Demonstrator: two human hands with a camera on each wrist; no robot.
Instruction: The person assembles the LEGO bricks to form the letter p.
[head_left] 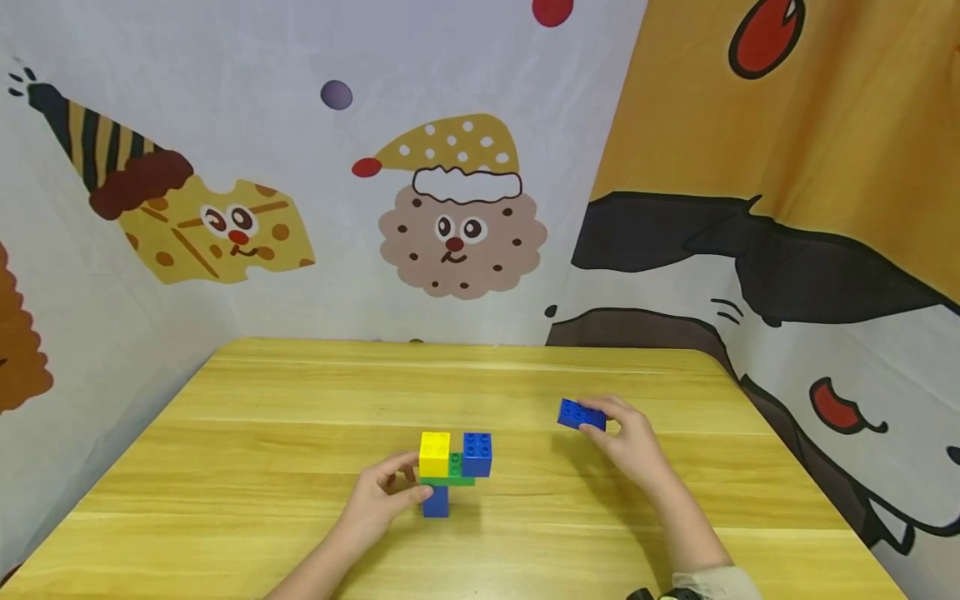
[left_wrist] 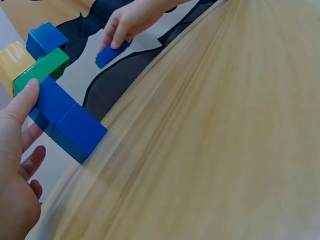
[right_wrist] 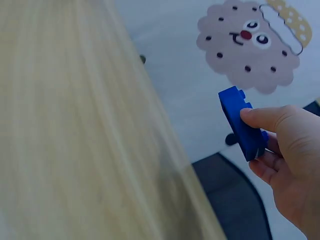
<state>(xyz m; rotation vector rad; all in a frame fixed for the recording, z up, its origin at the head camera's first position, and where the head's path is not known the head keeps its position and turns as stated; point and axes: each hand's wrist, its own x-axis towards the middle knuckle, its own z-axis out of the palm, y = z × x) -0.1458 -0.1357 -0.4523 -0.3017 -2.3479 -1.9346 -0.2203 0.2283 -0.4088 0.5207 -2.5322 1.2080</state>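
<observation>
A small toy brick structure stands on the wooden table (head_left: 262, 442). Its base is a column of two blue bricks (left_wrist: 75, 120), topped by a flat green brick (left_wrist: 47, 67). On the green brick sit a yellow brick (head_left: 435, 455) at the left and a blue brick (head_left: 477, 455) at the right, with a gap between. My left hand (head_left: 378, 498) grips the structure from its left side, thumb near the joint of green and blue. Farther right, my right hand (head_left: 633, 442) pinches a flat blue brick (right_wrist: 242, 125) by one end, raised above the table.
Behind the table hangs a printed cloth (head_left: 292, 308) with cartoon food figures. A yellow and black printed curtain (head_left: 675, 133) borders the right side. Something dark like a watch (head_left: 671, 593) shows at the right wrist beside a pale sleeve (head_left: 716, 583).
</observation>
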